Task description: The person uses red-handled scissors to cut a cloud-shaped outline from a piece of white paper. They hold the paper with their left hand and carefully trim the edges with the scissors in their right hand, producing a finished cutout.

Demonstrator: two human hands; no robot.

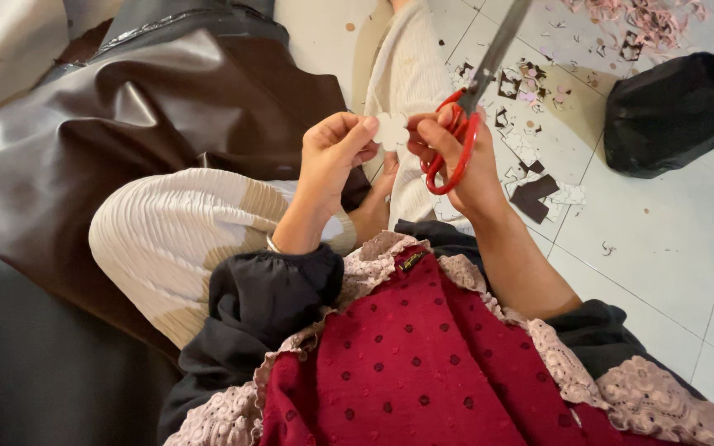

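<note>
close up, seated on a tiled floor [671,248], legs in cream ribbed trousers [175,239], dark red dotted cloth [423,363] over the lap.

left hand [332,157]: thumb and fingertips pinched together on a small white cutout [392,130] with a scalloped, flower-like edge. cutout sits at centre, held up between the two hands, above the knees.

right hand [456,157]: fingers through the red loops of the scissors [464,124], closed around the handles. blades run up and away to the far right, out of frame; whether the blades are apart or together, cannot tell. thumb tip touches or nearly touches the cutout's right edge.

judgement on step: looks like trimming or checking the cutout's outline, between snips. scissors are tilted away from the piece, not biting it.

what the next move calls for, as i read it: swing the blades back toward the cutout's edge, turn the piece in the left pinch to follow each lobe, short snips only; the piece is small and the grip covers much of it.

around: scraps [539,177] of white, brown and pink on the floor to the right, more pink scraps [654,21] far right. black bag [679,107] at right. brown glossy sheet [126,124] at left, under the leg.
</note>
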